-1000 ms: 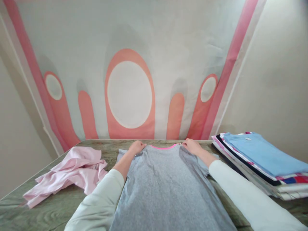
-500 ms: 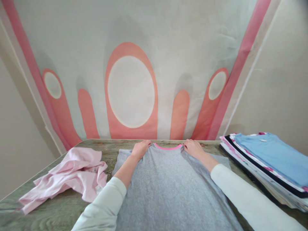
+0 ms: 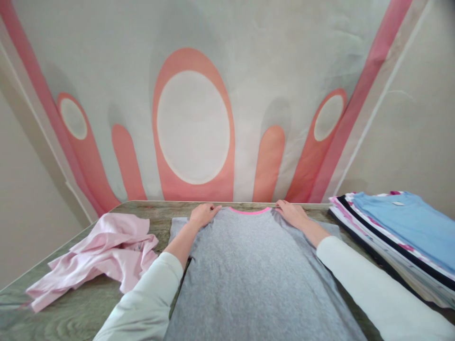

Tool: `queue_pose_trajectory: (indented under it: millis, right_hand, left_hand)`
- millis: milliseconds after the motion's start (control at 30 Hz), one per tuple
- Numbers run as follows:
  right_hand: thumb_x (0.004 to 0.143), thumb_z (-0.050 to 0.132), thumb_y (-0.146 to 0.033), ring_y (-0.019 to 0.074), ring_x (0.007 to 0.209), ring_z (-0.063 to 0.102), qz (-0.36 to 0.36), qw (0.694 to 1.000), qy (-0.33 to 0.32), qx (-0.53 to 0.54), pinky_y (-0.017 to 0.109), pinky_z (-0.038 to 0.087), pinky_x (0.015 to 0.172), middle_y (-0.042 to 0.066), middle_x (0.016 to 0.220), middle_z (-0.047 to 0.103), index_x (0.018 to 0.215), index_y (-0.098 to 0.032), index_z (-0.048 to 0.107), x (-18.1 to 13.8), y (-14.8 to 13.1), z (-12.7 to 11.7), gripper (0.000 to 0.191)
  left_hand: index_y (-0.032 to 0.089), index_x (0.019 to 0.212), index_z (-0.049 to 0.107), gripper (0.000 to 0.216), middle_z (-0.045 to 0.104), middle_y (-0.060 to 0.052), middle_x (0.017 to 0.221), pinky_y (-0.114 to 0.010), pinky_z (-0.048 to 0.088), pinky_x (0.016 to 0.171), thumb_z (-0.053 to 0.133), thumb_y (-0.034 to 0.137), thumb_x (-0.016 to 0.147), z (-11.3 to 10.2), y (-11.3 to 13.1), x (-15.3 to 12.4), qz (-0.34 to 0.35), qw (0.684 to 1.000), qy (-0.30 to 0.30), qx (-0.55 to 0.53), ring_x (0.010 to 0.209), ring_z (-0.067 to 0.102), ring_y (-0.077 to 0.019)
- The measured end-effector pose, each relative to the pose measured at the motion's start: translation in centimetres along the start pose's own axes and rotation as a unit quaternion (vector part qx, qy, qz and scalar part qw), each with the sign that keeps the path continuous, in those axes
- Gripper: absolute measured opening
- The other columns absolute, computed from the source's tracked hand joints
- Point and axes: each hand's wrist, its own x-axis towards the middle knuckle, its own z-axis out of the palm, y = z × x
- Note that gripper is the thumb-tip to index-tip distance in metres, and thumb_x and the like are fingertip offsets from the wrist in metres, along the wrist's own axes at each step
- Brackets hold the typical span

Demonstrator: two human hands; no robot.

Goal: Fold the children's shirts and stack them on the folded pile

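A grey T-shirt (image 3: 249,270) with a pink neckline lies flat on the wooden table (image 3: 71,312), its collar toward the far edge. My left hand (image 3: 202,214) rests on the shirt's left shoulder just beside the collar, fingers stretched flat on the cloth. On the right shoulder lies my right hand (image 3: 290,212), fingers extended toward the neckline and pressed on the fabric. Both arms wear pale long sleeves.
A crumpled pink garment (image 3: 99,251) lies on the table to the left. A stack of folded shirts (image 3: 401,237) with a light blue one on top sits at the right. A wall hanging with orange and pink shapes (image 3: 194,128) rises behind the table's far edge.
Both hands stayed on the shirt's shoulders near the collar; the left hand's fingers have flattened out. The view shifted slightly, and the shirt looks smoother and a little further forward.
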Motion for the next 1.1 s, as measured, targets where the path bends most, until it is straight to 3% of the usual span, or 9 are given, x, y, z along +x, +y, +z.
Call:
queue_pose_trajectory:
  millis: [167,333,533,700,833,900,1000,1100]
  right_hand:
    - [0.085,0.047,-0.042,0.0196,0.084,0.06,0.006,0.995,-0.018,0.094,0.026,0.04,0.068,0.008,0.097,0.065,0.098,-0.019,0.057,0.1,2.3,0.4,0.028]
    - [0.082,0.053,-0.03,0.0159,0.076,0.06,-0.015,0.99,-0.052,0.131,0.024,0.041,0.069,0.005,0.085,0.068,0.09,-0.017,0.061,0.2,4.3,0.5,0.017]
    - [0.087,0.046,-0.028,0.0184,0.087,0.059,-0.001,0.996,-0.015,0.093,0.026,0.039,0.076,0.008,0.094,0.065,0.095,-0.018,0.061,-0.3,4.1,0.1,0.02]
    - [0.086,0.048,-0.027,0.0198,0.094,0.056,0.014,0.998,0.041,0.051,0.027,0.038,0.081,0.011,0.102,0.061,0.101,-0.017,0.061,-1.1,4.1,-0.4,0.023]
    - [0.084,0.048,-0.025,0.0189,0.088,0.059,0.098,0.992,0.045,0.069,0.026,0.04,0.077,0.01,0.099,0.062,0.098,-0.016,0.063,-1.8,5.3,-0.9,0.023]
    - [0.082,0.05,-0.025,0.019,0.083,0.06,0.113,0.99,0.028,0.076,0.027,0.041,0.075,0.009,0.092,0.065,0.09,-0.017,0.066,-2.1,5.7,-1.0,0.02]
    - [0.081,0.052,-0.026,0.02,0.085,0.061,0.11,0.991,0.021,0.075,0.027,0.042,0.075,0.009,0.089,0.067,0.088,-0.017,0.068,-2.7,5.6,-0.7,0.019]
    - [0.081,0.052,-0.028,0.0209,0.091,0.059,0.112,0.991,0.033,0.071,0.027,0.041,0.078,0.011,0.098,0.065,0.1,-0.017,0.065,-3.3,5.0,0.0,0.026]
  left_hand:
    - [0.016,0.073,0.063,0.037,0.061,0.0,0.067,-0.021,0.037,0.057,0.046,0.049,0.078,-0.7,-2.1,0.9,0.092,0.99,-0.071,-0.084,0.064,0.055,-0.0148]
    - [0.016,0.083,0.062,0.031,0.064,-0.002,0.079,-0.022,0.039,0.069,0.042,0.039,0.083,-1.2,-2.7,0.7,0.142,0.983,-0.027,-0.11,0.075,0.057,-0.0149]
    - [0.019,0.094,0.062,0.025,0.064,-0.007,0.095,-0.028,0.04,0.08,0.044,0.034,0.086,-1.0,-1.5,0.1,0.079,0.996,-0.004,0.04,0.091,0.057,-0.0201]
    - [0.014,0.12,0.049,0.039,0.044,-0.018,0.13,-0.049,0.024,0.099,0.048,0.021,0.081,-1.0,1.7,-1.7,0.062,0.989,-0.013,0.133,0.123,0.037,-0.0299]
    - [0.018,0.13,0.038,0.044,0.03,-0.015,0.142,-0.054,0.016,0.103,0.039,0.026,0.086,-1.6,6.6,-3.6,0.156,0.966,-0.177,0.105,0.131,0.025,-0.025]
    - [0.019,0.133,0.035,0.047,0.028,-0.015,0.143,-0.056,0.014,0.103,0.036,0.033,0.088,-1.4,9.3,-4.4,0.185,0.955,-0.217,0.076,0.133,0.023,-0.025]
    - [0.021,0.137,0.029,0.057,0.022,-0.015,0.145,-0.06,0.015,0.1,0.03,0.051,0.088,-0.2,12.3,-5.3,0.196,0.956,-0.214,0.033,0.134,0.018,-0.0307]
    - [0.023,0.14,0.025,0.066,0.015,-0.013,0.147,-0.063,0.013,0.099,0.024,0.061,0.086,1.8,13.5,-5.8,0.19,0.966,-0.175,0.022,0.134,0.014,-0.0348]
